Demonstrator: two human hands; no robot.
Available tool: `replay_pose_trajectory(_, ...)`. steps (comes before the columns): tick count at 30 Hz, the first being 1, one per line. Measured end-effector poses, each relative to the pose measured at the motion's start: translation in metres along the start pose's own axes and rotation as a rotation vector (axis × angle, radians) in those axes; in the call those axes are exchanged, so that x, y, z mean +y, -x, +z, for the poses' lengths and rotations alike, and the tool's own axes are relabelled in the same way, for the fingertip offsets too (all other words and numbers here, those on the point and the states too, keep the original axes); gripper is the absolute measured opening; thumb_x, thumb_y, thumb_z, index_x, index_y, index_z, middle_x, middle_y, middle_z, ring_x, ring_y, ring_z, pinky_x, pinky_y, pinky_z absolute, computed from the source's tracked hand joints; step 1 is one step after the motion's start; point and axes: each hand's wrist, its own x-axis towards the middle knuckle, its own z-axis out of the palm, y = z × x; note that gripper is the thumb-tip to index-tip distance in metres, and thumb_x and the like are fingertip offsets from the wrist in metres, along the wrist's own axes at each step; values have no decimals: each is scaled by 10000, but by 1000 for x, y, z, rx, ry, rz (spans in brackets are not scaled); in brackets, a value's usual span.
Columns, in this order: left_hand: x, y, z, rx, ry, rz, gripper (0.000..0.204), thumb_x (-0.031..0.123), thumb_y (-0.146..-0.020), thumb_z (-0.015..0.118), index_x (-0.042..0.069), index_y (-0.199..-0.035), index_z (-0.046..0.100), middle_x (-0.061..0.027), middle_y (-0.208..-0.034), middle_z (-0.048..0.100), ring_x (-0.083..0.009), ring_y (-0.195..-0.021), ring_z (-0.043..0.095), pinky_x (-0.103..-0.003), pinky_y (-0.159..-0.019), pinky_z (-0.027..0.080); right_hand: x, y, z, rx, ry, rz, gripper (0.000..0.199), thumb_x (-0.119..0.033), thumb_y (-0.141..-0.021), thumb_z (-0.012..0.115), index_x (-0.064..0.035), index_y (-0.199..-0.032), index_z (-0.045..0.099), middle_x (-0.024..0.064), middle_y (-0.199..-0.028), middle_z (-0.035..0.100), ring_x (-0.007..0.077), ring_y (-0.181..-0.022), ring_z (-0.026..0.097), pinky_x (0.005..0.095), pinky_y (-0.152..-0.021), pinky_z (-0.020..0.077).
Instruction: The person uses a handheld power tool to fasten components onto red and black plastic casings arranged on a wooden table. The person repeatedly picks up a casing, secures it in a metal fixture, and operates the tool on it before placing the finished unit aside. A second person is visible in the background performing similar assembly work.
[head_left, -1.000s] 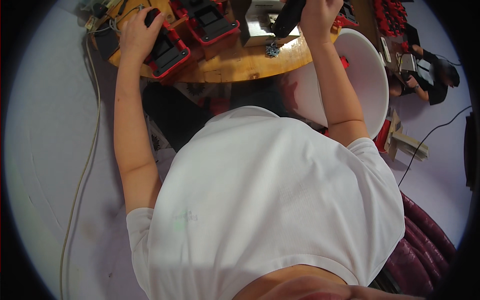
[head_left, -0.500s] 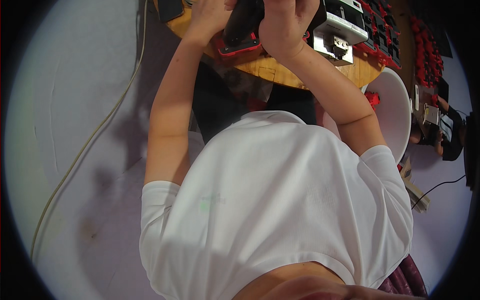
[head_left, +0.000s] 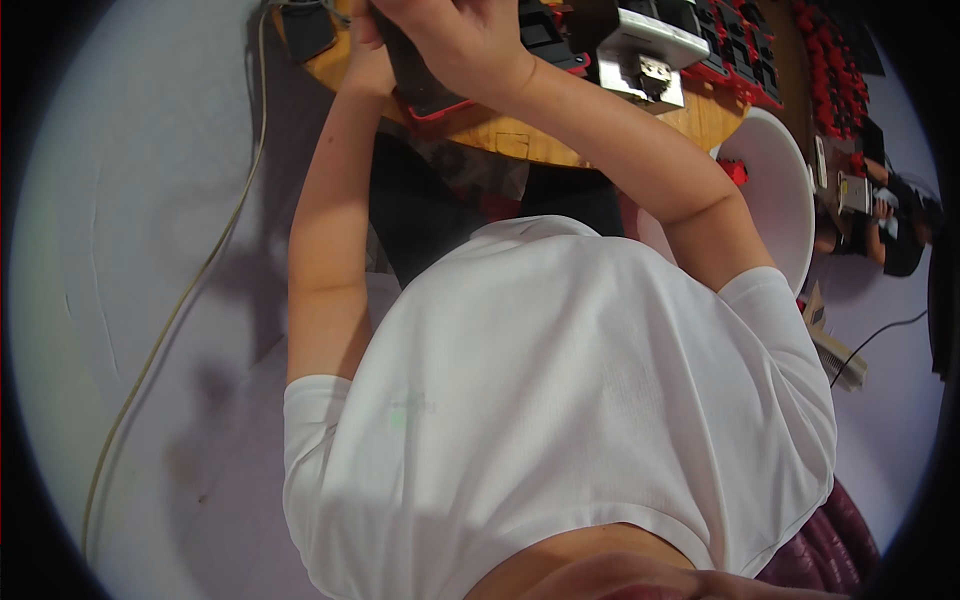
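Observation:
At the top edge my right hand point(head_left: 455, 45) is closed round a thick black tool handle point(head_left: 415, 75), its upper part cut off by the picture's edge. My left hand point(head_left: 372, 62) is just to the left, partly behind that handle. Its fingers are mostly hidden or out of the picture, so whether it grips anything does not show. Below the handle, the rim of a red and black plastic case point(head_left: 445, 112) shows at the edge of the round wooden table point(head_left: 520, 140).
A silver metal fixture point(head_left: 645, 75) stands right of my hands, beside rows of red and black cases point(head_left: 735, 50). A white bin point(head_left: 785, 200) with a red part inside is at the table's right. A dark flat device point(head_left: 308, 35) lies left. Another person point(head_left: 895, 230) sits far right.
My right hand and the black handle have moved left, closer to my left hand, and now cover more of the red case. The whole view has shifted slightly.

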Motion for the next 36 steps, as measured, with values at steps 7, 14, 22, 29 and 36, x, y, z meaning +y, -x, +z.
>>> replay_pose_trajectory(7,-34,-7,25,1,-108,80,583,575,-824,579,109,-1167,650,-165,-1138,638,-364,-1110,555,-422,-941,443,-90,28,-97,288,465,-131,399,-405,-941,596,-43,-1047,469,96,-787,602,145,-597,594,279,-525,499)
replay_pose_trajectory(14,-9,-11,15,-97,-298,200,473,428,-936,505,199,-1349,534,-109,-1312,569,-286,-1223,520,-529,-1030,343,-141,74,-152,521,804,-278,441,-411,-920,627,-39,-1090,462,83,-807,585,148,-634,572,285,-575,479)
replay_pose_trajectory(22,-11,-15,14,-178,-98,168,464,428,-936,495,237,-1358,523,-69,-1309,575,-282,-1215,518,-495,-1010,346,-123,86,-154,563,785,-322,501,-420,-906,646,-29,-1137,434,83,-819,586,146,-630,569,280,-561,479)
replay_pose_trajectory(29,3,-14,6,-266,-150,94,470,440,-924,506,261,-1359,521,-67,-1255,596,-298,-1175,539,-518,-986,353,-126,65,-148,513,714,-50,416,-388,-925,629,-37,-1082,470,50,-728,568,119,-565,562,267,-513,468)
replay_pose_trajectory(36,2,-10,14,-99,-139,178,405,358,-911,531,275,-1305,573,-63,-1177,633,-300,-1069,593,-491,-898,406,-87,-35,-137,335,547,-448,374,-399,-936,609,-65,-1031,471,64,-766,580,130,-603,577,277,-529,491)
